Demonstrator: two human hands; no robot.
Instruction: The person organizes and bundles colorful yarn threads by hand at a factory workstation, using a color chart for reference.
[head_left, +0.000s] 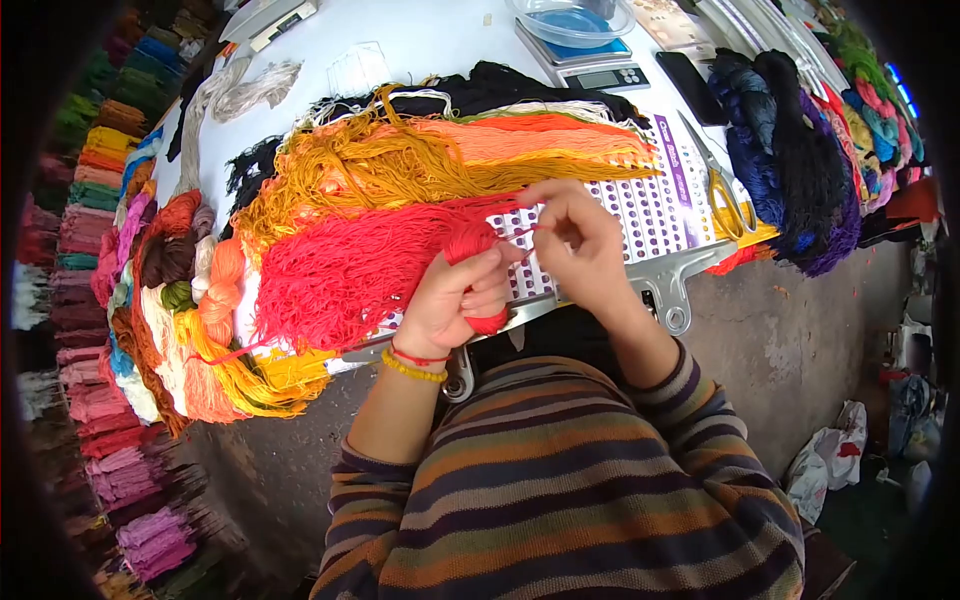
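Note:
My left hand (440,300), with a yellow bead bracelet and a red cord at the wrist, is wrapped round a folded red thread skein (468,240). Its lower end shows beneath my fingers. A thin red strand runs from the skein toward my right hand (585,250), whose thumb and fingers are pinched on it. Both hands are above the front edge of a board (640,222) printed with rows of dark dots. Loose red thread (345,265) lies spread on the board to the left, beside mustard (330,165) and orange thread (560,145).
Scissors (735,205) with yellow handles lie to the right, near a black phone (690,88). Behind are a digital scale (600,78) and a clear plastic bowl (575,22). Dark skeins (785,150) hang at the right edge, colourful ones (220,300) at the left. A metal clip (670,290) juts from the board.

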